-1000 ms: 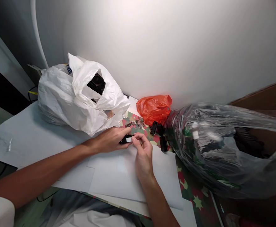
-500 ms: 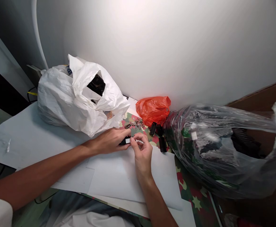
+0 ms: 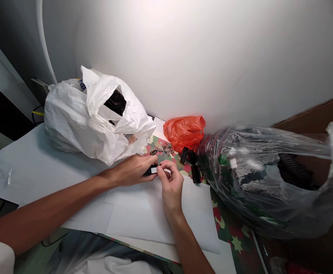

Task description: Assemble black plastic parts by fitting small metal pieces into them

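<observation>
My left hand (image 3: 136, 169) is closed on a small black part (image 3: 148, 172) with a pale flat face on its right end. At that pale end my right hand (image 3: 172, 181) pinches with thumb and forefinger, the other fingers curled. Most of the part is hidden by my fingers, so its kind does not show. Just behind the hands lies a small pile of shiny metal bits (image 3: 165, 149), with a dark oval piece (image 3: 153, 152) beside it. Right of my right hand, a black block-like piece (image 3: 195, 174) and another black piece (image 3: 184, 155) rest on the camouflage-patterned cover.
A large white plastic bag (image 3: 69, 114) with black things inside stands at back left. An orange bag (image 3: 183, 131) sits against the wall. At right bulges a big clear plastic bag (image 3: 254, 205). White paper sheets (image 3: 138, 220) cover the tabletop under my arms.
</observation>
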